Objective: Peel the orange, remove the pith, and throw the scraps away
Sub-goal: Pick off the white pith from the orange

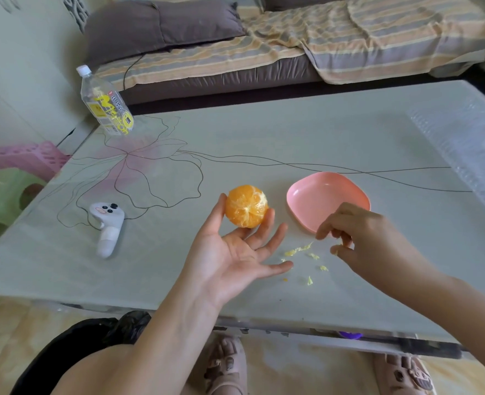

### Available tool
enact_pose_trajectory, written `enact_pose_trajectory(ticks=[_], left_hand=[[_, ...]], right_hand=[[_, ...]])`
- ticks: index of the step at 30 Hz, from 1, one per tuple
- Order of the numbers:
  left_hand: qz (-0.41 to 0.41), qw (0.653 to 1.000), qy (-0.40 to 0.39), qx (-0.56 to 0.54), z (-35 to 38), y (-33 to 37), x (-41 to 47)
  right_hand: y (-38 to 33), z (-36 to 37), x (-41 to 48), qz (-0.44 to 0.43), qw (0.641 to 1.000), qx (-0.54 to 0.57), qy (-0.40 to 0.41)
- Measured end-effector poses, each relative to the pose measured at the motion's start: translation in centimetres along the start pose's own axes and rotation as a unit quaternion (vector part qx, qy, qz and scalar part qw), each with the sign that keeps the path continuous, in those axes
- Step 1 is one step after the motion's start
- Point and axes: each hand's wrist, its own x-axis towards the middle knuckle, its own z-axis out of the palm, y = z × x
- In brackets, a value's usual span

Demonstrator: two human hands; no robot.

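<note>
A peeled orange (pixel 246 206) with thin white pith lines is held above the table by my left hand (pixel 237 252), palm up, between the thumb and the upper fingertips; the other fingers are spread. To the right, my right hand (pixel 355 235) hovers palm down with curled fingers, pinching a small yellowish bit of pith. Several pith scraps (pixel 301 250) lie on the table between my hands. A black-lined bin (pixel 87 340) shows below the table's front edge at the left.
An empty pink plate (pixel 328 195) sits just behind my right hand. A white controller (pixel 106 228) lies to the left, a plastic bottle (pixel 104 104) at the table's far left corner. A sofa stands behind the glass table (pixel 292 138).
</note>
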Motion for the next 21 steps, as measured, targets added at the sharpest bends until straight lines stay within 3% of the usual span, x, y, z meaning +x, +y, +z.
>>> enact_pose_trajectory(ticks=[6, 14, 21], left_hand=[[-0.01, 0.999, -0.026, 0.022, 0.6, -0.4, 0.4], [-0.024, 0.991, -0.088, 0.096, 1.4, -2.1, 1.0], [0.01, 0.978, -0.153, 0.145, 1.9, -3.3, 1.3]], right_hand=[[0.0, -1.0, -0.6, 0.047, 0.998, 0.049, 0.015], [-2.4, -3.3, -1.8, -0.024, 0.964, 0.188, 0.184], [-3.4, -3.4, -1.8, -0.001, 0.945, 0.266, 0.192]])
